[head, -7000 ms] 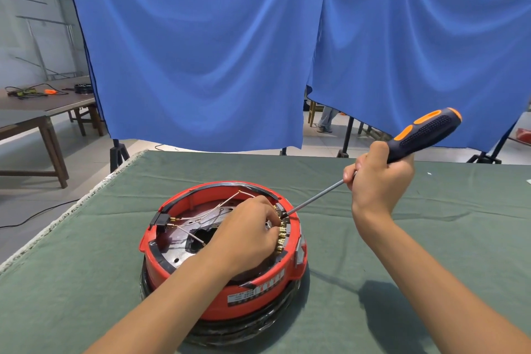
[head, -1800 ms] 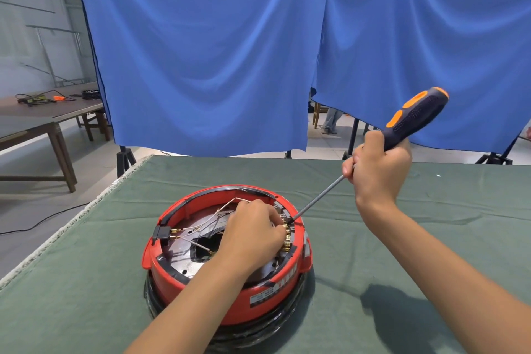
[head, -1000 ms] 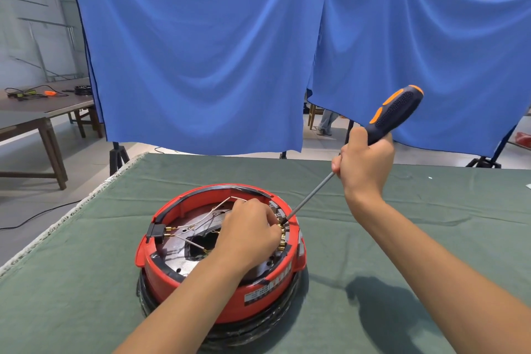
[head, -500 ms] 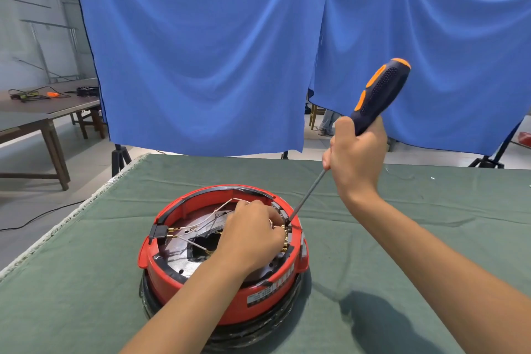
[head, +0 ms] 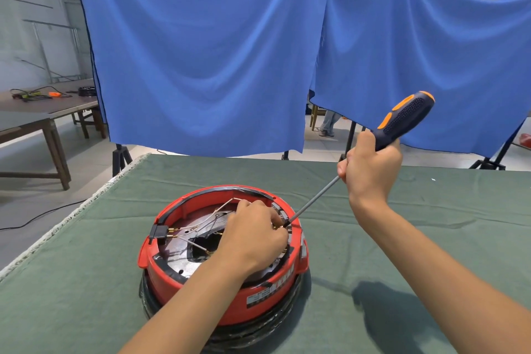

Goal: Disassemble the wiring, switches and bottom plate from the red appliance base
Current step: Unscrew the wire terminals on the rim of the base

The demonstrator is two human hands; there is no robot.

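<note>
The round red appliance base sits upside down on the green cloth, its inside facing up. Thin white wires with brass terminals cross the metal bottom plate, and a black switch block sits on the left rim. My left hand rests inside the base at its right rim, fingers curled and pinching something at the brass terminals, which the hand hides. My right hand grips the black-and-orange screwdriver, whose shaft slants down to the rim beside my left fingers.
The green cloth table stretches to the right and behind the base. Its left edge runs diagonally near the base. Blue curtains hang behind the table. A wooden table with tools stands far left.
My right hand has tilted the screwdriver handle back down toward the right after raising it steeply. The tip stays at the rim. My left hand has kept its place.
</note>
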